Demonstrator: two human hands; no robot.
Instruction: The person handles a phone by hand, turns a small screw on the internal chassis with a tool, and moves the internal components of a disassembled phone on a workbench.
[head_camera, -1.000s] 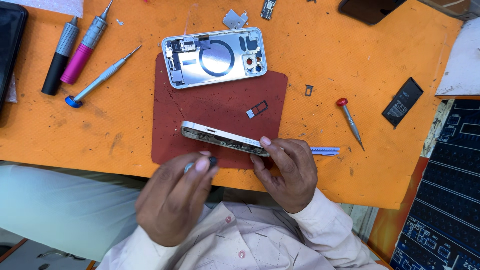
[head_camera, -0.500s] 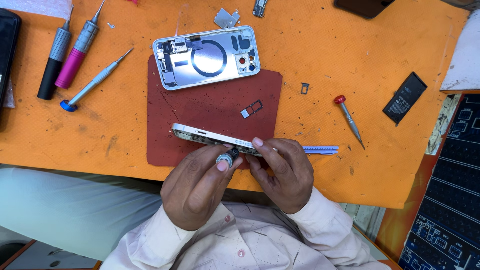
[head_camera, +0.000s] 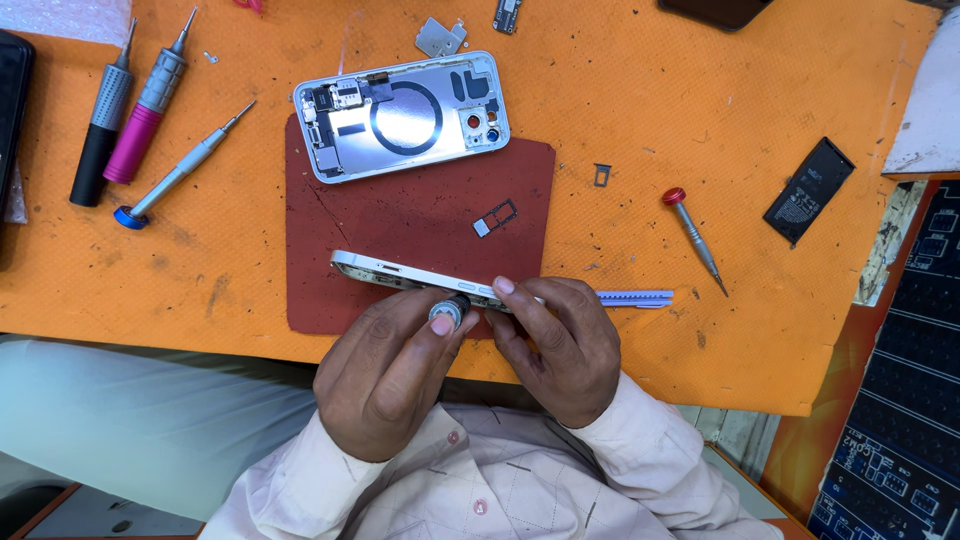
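I see my left hand (head_camera: 385, 375) pinching a small screwdriver (head_camera: 449, 312) by its round cap, tip against the phone frame (head_camera: 400, 272). My right hand (head_camera: 555, 345) clamps that frame on edge, fingers closed along its side, on the red mat (head_camera: 420, 215). Beyond the frame a SIM tray (head_camera: 495, 217) lies on the mat. Farther still the opened phone back (head_camera: 402, 115) overlaps the mat's far edge.
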